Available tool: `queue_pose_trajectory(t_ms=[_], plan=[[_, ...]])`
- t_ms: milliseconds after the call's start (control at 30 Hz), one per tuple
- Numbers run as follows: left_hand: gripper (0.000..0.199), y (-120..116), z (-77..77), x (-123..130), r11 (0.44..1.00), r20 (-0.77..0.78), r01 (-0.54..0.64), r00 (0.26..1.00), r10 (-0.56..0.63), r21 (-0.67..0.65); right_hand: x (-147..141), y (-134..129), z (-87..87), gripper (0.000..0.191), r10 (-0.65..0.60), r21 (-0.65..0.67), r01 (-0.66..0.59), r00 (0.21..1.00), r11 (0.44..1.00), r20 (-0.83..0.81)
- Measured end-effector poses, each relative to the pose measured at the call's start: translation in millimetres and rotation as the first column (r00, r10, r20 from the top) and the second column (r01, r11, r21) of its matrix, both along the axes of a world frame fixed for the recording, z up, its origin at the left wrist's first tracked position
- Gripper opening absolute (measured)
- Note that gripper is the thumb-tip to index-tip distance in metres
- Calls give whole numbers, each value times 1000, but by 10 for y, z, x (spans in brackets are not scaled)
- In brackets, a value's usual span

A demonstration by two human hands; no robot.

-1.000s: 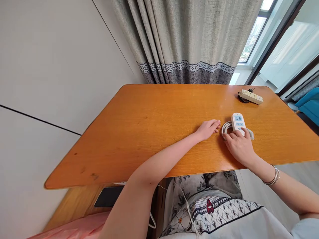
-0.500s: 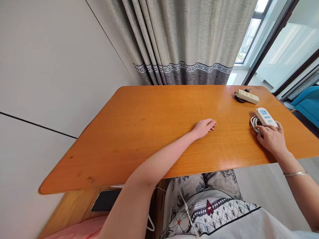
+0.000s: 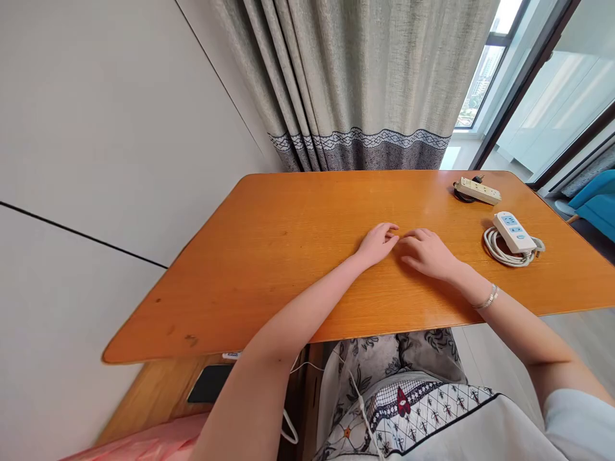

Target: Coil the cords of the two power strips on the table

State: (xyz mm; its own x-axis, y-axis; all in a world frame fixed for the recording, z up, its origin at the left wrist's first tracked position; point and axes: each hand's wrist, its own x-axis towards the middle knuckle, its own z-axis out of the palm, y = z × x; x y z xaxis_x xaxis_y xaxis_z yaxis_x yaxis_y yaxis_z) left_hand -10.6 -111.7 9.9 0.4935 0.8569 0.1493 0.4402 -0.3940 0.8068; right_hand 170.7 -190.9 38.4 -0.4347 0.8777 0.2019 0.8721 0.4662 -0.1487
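Observation:
My left hand rests near the middle of the wooden table, fingers loosely curved and apart, holding nothing. Just to its right, my right hand is over the tabletop with its fingers spread and nothing in them. The fingertips of both hands are close together; whether they touch is hard to tell. A white power strip with blue-faced sockets lies to the right of my right hand, on its coiled white cable. Behind it is a cream power strip with a black cord, slightly angled.
A grey curtain hangs behind the table's far edge. At left is a pale panelled wall. Below the table's near left edge, a black flat device lies on a wooden surface. A blue chair-like item stands at far right.
My right hand has let go of the white power strip and moved left, beside my left hand. My left hand has shifted slightly left, its fingers more apart. The view has shifted slightly.

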Motion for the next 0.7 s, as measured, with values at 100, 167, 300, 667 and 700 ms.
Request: queue_pose_trajectory(t_ms=[100, 167, 300, 667, 700], plan=[[33, -1, -2, -226, 988, -152, -47, 986, 69, 144, -162, 255, -86, 42, -13, -82, 10, 999, 997, -40], [37, -24, -17, -345, 972, -287, -51, 951, 118, 228, -176, 349, -179, 47, -30, -99, 22, 996, 995, -80], [43, -64, -51, -428, 969, -459, -26, 877, 141, 247, -49, 396, -343, 46, -14, -118, -8, 984, 993, -179], [50, -50, -10, -437, 979, -502, 7, 859, 99, 204, 53, 387, -393, 44, -28, -136, 5, 985, 991, -170], [50, -51, -6, -439, 979, -506, 7, 857, 98, 202, 55, 386, -398, 43, -22, -131, 0, 985, 991, -171]])
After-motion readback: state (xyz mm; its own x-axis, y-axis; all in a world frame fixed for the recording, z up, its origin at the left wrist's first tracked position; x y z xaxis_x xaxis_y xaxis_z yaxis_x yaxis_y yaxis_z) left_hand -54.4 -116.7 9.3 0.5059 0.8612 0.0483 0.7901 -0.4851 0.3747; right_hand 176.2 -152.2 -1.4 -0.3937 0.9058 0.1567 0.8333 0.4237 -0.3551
